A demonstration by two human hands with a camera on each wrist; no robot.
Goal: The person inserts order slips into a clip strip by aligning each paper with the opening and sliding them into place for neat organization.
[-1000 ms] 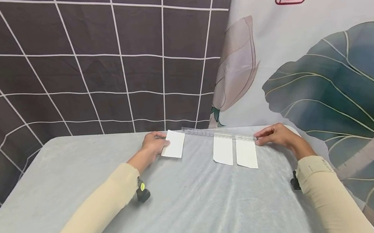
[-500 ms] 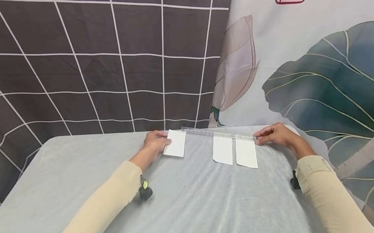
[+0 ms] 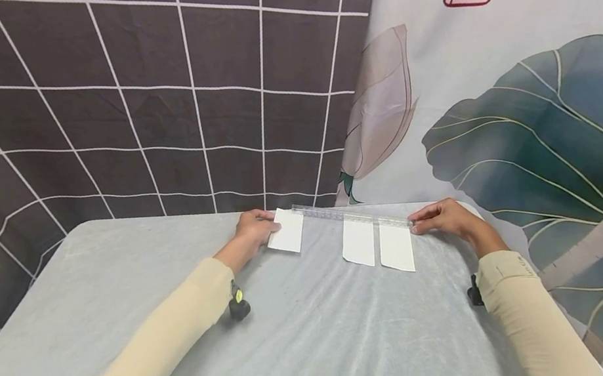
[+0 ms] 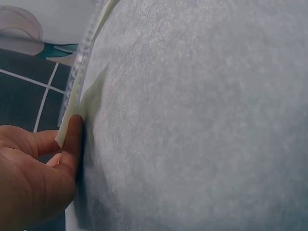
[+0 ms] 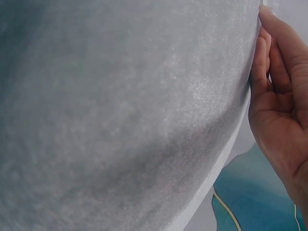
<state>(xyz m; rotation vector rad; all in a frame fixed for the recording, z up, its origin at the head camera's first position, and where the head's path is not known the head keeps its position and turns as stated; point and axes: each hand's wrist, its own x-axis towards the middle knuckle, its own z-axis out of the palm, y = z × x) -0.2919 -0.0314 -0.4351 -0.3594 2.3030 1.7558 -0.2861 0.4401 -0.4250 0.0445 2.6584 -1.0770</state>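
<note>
My left hand (image 3: 253, 230) pinches a small white paper card (image 3: 287, 230) by its left side, between thumb and fingers. In the left wrist view that card (image 4: 70, 115) shows nearly edge-on, beside the strip. A clear plastic ruler (image 3: 319, 213) runs along the far edge of the table. Two more white cards, a middle one (image 3: 358, 241) and a right one (image 3: 396, 246), lie side by side with their top edges at the ruler. At the ruler's right end, my right hand (image 3: 446, 218) pinches it between thumb and fingertips; the exact contact is partly hidden.
A light grey cloth covers the table (image 3: 316, 345). Behind it hangs a dark gridded curtain (image 3: 158, 119); a white curtain with a large leaf print (image 3: 554, 125) hangs at the right. Each wrist carries a small black camera (image 3: 239, 308).
My left hand has moved slightly to the right with its card, bringing the card over the ruler's left end. The right hand, the ruler and the other two cards have stayed put.
</note>
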